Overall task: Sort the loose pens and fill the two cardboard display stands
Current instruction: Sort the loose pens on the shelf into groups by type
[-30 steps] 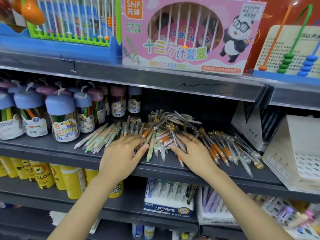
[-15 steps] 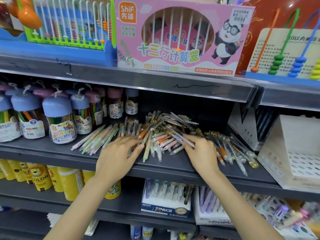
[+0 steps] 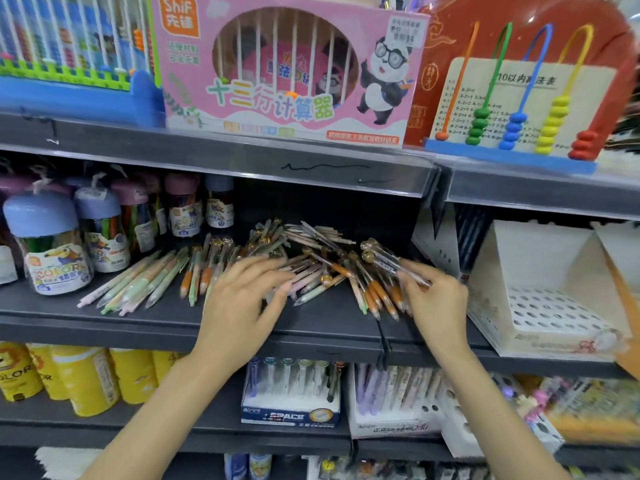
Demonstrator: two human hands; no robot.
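While the left hand (image 3: pixel 239 306) lies flat on loose pens (image 3: pixel 277 268), right hand (image 3: pixel 438 301) pinching one, the right-side display stand (image 3: pixel 540 289) holds none.

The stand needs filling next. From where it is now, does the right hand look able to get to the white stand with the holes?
Probably yes. The right hand is at the pile of loose pens, and the white display stand sits just to its right on the same shelf, its perforated tray open toward the front with nothing between them.
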